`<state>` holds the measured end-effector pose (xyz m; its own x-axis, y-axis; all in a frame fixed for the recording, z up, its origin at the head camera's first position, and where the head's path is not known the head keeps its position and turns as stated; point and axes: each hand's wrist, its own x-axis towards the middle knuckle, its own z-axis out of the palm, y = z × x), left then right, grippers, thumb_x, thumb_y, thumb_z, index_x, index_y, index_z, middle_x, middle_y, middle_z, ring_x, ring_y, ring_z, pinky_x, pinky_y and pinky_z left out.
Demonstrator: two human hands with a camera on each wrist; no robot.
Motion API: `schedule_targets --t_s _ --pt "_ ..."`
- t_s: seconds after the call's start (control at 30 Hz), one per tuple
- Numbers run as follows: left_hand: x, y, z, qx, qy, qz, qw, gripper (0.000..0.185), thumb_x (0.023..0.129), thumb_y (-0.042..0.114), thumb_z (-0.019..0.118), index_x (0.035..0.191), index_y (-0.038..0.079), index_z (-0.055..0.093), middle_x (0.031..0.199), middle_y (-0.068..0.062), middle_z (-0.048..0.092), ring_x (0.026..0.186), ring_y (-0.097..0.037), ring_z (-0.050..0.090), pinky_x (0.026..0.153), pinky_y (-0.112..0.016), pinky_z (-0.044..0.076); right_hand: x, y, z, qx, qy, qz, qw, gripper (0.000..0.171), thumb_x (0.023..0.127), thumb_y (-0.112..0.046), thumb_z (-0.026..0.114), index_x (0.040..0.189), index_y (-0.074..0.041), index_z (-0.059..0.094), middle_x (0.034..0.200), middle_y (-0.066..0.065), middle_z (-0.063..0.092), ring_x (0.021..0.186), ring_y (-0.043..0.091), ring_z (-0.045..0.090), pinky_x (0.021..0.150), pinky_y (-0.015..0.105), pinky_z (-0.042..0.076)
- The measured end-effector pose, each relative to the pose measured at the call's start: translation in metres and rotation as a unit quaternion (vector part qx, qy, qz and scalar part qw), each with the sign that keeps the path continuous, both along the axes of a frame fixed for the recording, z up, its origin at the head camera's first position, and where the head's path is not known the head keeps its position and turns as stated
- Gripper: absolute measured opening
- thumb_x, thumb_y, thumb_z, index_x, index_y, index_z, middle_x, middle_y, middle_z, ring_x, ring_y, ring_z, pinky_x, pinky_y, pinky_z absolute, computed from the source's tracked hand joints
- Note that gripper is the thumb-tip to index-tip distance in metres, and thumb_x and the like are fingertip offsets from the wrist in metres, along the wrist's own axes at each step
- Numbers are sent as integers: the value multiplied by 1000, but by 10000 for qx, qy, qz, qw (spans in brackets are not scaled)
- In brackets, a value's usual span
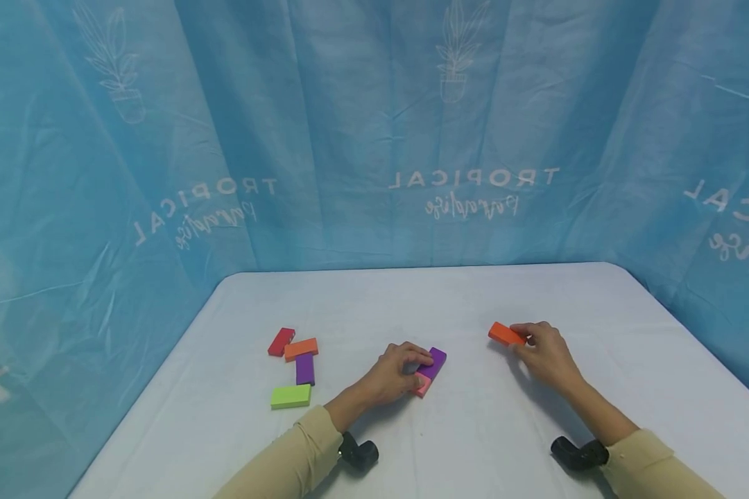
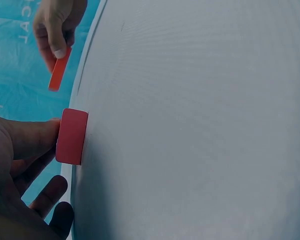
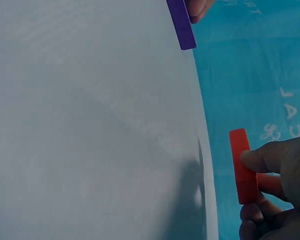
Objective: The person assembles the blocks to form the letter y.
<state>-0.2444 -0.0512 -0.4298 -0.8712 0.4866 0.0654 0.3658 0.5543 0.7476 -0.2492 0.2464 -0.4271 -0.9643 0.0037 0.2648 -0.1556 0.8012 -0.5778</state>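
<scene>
Right hand [image 1: 546,353] pinches the orange block [image 1: 507,334] just above the table [image 1: 537,291]. Left hand [image 1: 394,374] curls over the purple block [image 1: 433,362] and pink block [image 1: 422,384], mid-table. Risk: the shallow end pinch may let orange pivot and drop.
</scene>
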Motion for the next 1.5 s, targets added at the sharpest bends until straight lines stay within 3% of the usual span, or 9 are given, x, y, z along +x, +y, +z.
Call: schedule_targets --t_s 0.37,0.73,0.93,1.23,1.5 --pt "-1 0 -1 4 12 -8 10000 31 83 5 65 114 11 67 129 4 57 122 -22 41 99 -43 31 -14 -19 -1 -55 -155 429 9989 36 85 -9 63 120 -2 62 111 18 58 100 32 54 85 47 50" --pt "-1 0 -1 -28 -81 3 10000 31 84 7 65 114 12 67 129 5 56 122 -21 40 99 -45 31 -26 -31 -3 -118 -255 1030 9943 33 83 -5 64 116 -7 66 105 11 58 91 22 49 75 29 44" --pt "-1 0 -1 -77 -100 30 9999 31 84 8 65 114 13 67 129 6 56 122 -21 40 99 -45 31 -32 -36 -4 -44 -134 1364 9906 33 82 -2 63 114 -7 66 102 9 59 89 22 51 78 33 44" --pt "-1 0 0 -25 -57 -5 10000 30 83 6 66 113 11 68 128 4 57 121 -21 40 99 -44 30 -38 -43 -2 -42 -379 1770 9835 33 83 -1 60 114 -9 66 106 7 58 98 23 53 88 43 47" --pt "-1 0 1 -38 -68 -1 10000 31 84 7 65 115 12 67 129 3 56 122 -22 40 98 -45 32 -44 -47 -3 54 -588 1974 9786 33 85 -2 59 116 -11 65 108 5 58 101 21 52 91 43 47"
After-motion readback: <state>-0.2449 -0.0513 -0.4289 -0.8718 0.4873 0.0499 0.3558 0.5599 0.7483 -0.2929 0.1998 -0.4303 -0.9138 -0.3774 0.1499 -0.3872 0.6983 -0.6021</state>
